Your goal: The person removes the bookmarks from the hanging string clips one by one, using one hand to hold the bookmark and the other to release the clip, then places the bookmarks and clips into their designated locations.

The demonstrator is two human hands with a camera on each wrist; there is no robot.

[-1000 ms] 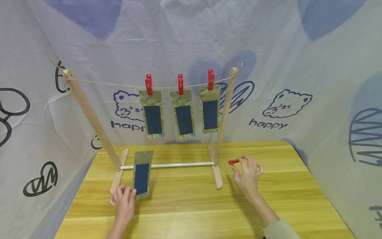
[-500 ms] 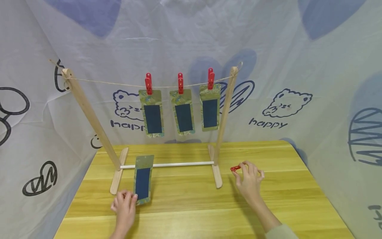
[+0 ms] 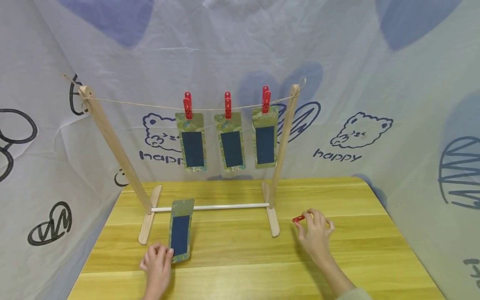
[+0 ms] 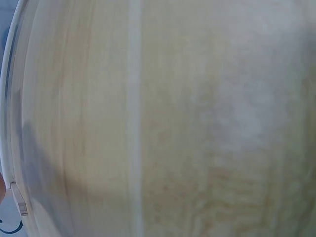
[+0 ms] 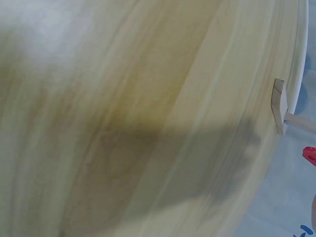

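My left hand [image 3: 157,266] pinches the lower left edge of a green patterned card with a dark blue panel [image 3: 181,233], held tilted over the table. To the right of the rack, my right hand [image 3: 316,235] pinches a small red clothespin [image 3: 298,218] between thumb and fingertips. That clothespin [image 5: 310,155] just enters the right wrist view at its right edge. Three similar cards hang from the string [image 3: 131,104]: a left one [image 3: 193,150], a middle one [image 3: 232,150] and a right one [image 3: 265,146]. A red clothespin grips each at the top.
The string runs between two wooden posts, the left post [image 3: 116,150] and the right post [image 3: 285,146]. A white rod [image 3: 228,206] joins their feet low over the wood-grain table [image 3: 232,275]. Printed cloth [image 3: 348,75] surrounds the table at the back and sides.
Both hands have drawn back slightly toward the near edge, the left with its card and the right with its clothespin. The hanging cards stay on the string.
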